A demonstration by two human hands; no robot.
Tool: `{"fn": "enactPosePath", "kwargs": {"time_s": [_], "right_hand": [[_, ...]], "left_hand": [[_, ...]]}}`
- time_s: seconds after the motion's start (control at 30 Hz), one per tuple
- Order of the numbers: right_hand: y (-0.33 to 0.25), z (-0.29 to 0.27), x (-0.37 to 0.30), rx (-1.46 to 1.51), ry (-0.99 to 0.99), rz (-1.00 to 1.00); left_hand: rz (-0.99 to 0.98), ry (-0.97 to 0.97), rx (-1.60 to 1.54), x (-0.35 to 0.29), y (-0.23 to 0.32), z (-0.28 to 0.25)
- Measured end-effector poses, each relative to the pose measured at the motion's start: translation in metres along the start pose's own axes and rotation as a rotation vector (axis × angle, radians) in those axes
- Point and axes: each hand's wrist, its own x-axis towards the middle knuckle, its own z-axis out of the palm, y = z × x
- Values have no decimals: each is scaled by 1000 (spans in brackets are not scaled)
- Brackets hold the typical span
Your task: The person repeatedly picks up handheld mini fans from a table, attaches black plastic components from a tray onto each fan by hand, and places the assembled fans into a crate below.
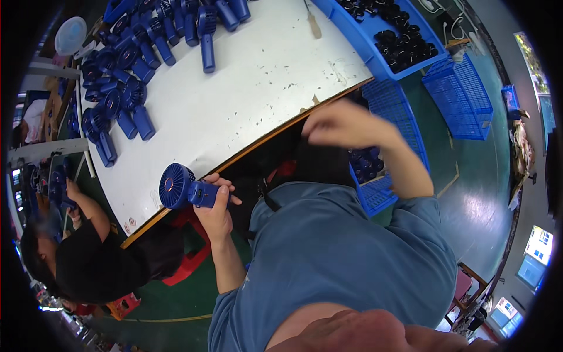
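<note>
My left hand [215,218] is closed around the handle of a dark blue handheld fan [177,186], just over the table's near edge. The fan's round grille points to the left, and small buttons or ports show on its handle. My right hand [345,124] is raised off the table's near edge, above my lap and beside a blue mesh crate [402,114]. Motion smears its fingers, so I cannot make out whether it holds anything. More dark blue handheld fans [141,111] lie in a crowded group on the far left of the white table [234,100].
A blue tray [375,56] of small black parts sits at the table's far right corner. A thin tool [312,23] lies near it. Another blue crate [460,100] stands on the green floor. At left, a co-worker in black [111,252] sits near a red stool [190,258].
</note>
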Motion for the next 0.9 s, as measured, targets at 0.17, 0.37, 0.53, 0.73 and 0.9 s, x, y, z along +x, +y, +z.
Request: {"fn": "enactPosePath", "kwargs": {"time_s": [0.17, 0.37, 0.53, 0.73, 0.9], "right_hand": [[24, -146, 27, -491, 835, 102], [142, -234, 69, -924, 459, 135], [87, -218, 55, -670, 810, 97], [-56, -46, 53, 390, 80, -72], [-72, 43, 62, 599, -177, -62]], "left_hand": [[-25, -22, -35, 10, 8, 16], [-26, -76, -58, 9, 14, 22], [-45, -83, -28, 10, 14, 19], [-49, -317, 14, 23, 28, 52], [16, -236, -30, 26, 23, 70]]}}
